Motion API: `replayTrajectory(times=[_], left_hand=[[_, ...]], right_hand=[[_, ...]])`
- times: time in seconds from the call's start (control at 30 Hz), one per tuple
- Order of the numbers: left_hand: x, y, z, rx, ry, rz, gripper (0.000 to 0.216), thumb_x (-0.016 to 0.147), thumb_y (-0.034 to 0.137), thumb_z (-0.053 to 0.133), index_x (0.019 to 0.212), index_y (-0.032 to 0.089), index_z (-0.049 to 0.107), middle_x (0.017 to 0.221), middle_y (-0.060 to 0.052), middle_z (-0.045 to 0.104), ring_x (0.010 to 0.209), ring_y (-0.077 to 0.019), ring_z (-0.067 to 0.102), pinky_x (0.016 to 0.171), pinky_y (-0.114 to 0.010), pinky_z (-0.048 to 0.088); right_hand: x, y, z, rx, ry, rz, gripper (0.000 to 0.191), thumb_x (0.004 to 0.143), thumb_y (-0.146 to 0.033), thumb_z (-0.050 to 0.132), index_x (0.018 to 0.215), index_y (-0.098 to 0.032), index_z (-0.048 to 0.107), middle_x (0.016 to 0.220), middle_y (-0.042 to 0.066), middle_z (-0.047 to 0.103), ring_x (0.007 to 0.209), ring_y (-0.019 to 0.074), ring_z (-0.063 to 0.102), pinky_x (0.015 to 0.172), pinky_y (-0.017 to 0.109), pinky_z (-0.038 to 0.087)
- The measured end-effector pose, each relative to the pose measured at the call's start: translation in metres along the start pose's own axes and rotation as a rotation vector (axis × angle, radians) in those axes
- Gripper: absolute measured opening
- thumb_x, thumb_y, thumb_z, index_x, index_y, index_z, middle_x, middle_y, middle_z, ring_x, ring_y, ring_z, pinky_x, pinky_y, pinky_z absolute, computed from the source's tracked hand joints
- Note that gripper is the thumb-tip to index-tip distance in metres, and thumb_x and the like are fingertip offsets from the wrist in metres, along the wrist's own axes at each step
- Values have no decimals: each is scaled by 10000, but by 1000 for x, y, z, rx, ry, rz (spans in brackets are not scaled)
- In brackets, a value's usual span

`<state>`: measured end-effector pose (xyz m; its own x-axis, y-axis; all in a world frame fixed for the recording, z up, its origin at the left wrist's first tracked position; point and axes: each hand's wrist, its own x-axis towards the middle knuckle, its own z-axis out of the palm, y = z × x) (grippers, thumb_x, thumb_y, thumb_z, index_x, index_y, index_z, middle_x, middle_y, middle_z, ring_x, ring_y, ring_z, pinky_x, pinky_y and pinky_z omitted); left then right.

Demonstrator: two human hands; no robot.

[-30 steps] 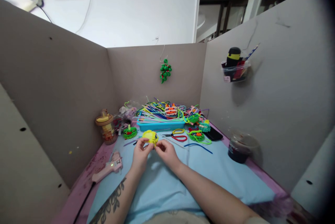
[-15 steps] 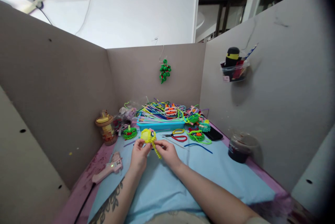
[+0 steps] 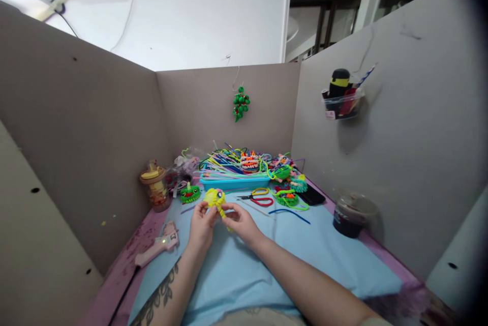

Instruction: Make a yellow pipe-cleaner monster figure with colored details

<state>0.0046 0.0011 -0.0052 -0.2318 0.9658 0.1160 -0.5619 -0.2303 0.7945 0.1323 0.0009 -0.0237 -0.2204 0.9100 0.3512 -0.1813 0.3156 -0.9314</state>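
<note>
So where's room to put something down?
On the blue cloth, between the right forearm, blue stem and dark tub. A smaller patch lies between that arm and the left forearm. It's crowded around the blue tray.

Fuzzy yellow figure (image 3: pixel 210 197), smooth plastic tray (image 3: pixel 234 184)

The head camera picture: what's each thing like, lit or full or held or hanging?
Yellow figure: held
Left hand: gripping the yellow figure
Right hand: pinching its lower strip
Glue gun: lying down, green light on
Blue tray: heaped with fuzzy sticks
Pliers: lying, handles apart
Phone: lying down, dark
Green bundle: hanging
Wall tub: full
</note>
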Motion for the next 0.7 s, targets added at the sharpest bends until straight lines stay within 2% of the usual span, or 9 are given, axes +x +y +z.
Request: replayTrajectory(times=[0.1,0.2,0.3,0.43,0.57,0.7], left_hand=[[3,4,-1,-51,29,-2,455,491,142,785,839,181,494,775,26,589,703,-107,607,669,-236,482],[5,5,-2,-66,29,1,443,493,135,785,817,183,487,773,32,591,694,-96,607,654,-217,480],[4,5,-1,-54,33,-7,443,486,141,786,798,183,475,775,31,599,703,-100,610,666,-223,483],[2,5,0,-21,29,-2,468,489,139,778,825,204,458,801,33,608,743,-115,619,696,-247,489],[1,5,0,17,-22,-3,415,522,154,759,828,212,484,801,33,616,774,-126,621,715,-259,490],[-1,6,1,27,-81,-58,339,528,164,758,789,179,543,828,0,634,794,-146,623,728,-268,490]], right_hand=[[-5,-3,3,-202,28,-89,422,598,-146,675,999,-217,565,984,32,565,743,137,544,617,245,449],[-8,-8,3,-386,62,-211,222,639,-96,598,837,-197,598,816,9,556,709,134,519,606,236,421],[-6,-15,-1,-424,124,-298,94,706,-119,552,737,-186,609,729,9,556,695,138,521,605,238,413],[-1,-20,-8,-259,231,-307,57,725,-196,596,769,-188,632,764,22,597,699,145,558,622,254,441],[8,-19,-16,29,258,-164,147,721,-284,634,828,-183,638,744,26,642,677,156,607,656,294,485],[17,-13,-23,259,260,-40,230,658,-318,696,825,-168,645,723,25,665,672,158,625,680,307,495]])
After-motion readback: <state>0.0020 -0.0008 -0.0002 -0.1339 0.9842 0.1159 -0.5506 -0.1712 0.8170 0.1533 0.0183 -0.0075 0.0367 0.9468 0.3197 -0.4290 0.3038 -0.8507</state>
